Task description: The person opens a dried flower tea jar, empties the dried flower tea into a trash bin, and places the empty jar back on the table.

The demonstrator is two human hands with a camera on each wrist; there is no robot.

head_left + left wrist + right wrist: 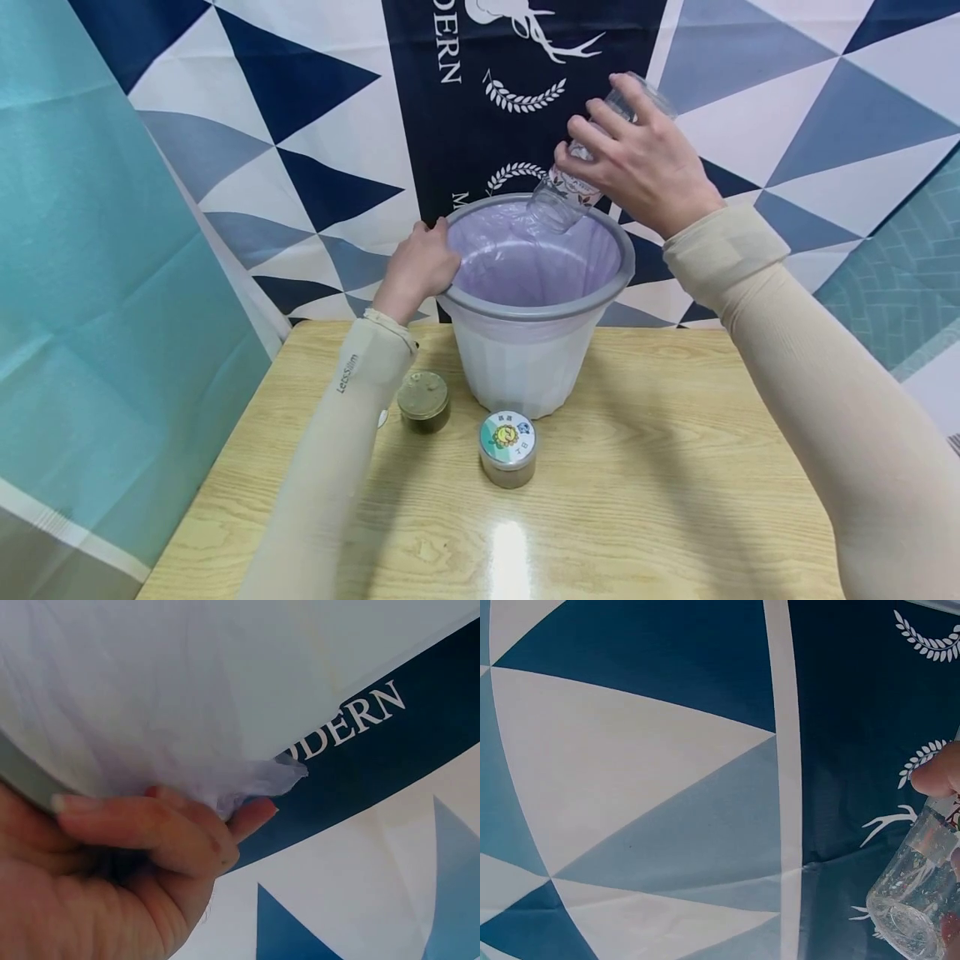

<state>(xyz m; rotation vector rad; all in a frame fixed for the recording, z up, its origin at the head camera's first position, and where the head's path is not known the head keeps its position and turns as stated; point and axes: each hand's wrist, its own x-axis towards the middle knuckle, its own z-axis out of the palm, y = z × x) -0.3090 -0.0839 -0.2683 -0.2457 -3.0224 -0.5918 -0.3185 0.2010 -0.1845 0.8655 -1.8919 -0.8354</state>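
A white bin (517,367) with a grey rim stands at the table's far edge, lined with a thin purple bag (495,267). My left hand (420,262) grips the rim on its left side. Seen from the left wrist, the curled fingers (142,829) lie against the rim, where the bag's edge bunches beside them. Above the right side of the opening, my right hand (645,162) holds a clear jar (558,207) with a printed label. The jar is tilted, its lower end overlapping the opening. Its other end (911,915), see-through with small specks, shows in the right wrist view.
Two small round lidded containers stand on the wooden table (637,500): a gold-lidded one (423,396) beside the left forearm and one with a sunflower lid (507,446) before the bin. A patterned curtain (330,67) hangs right behind the bin.
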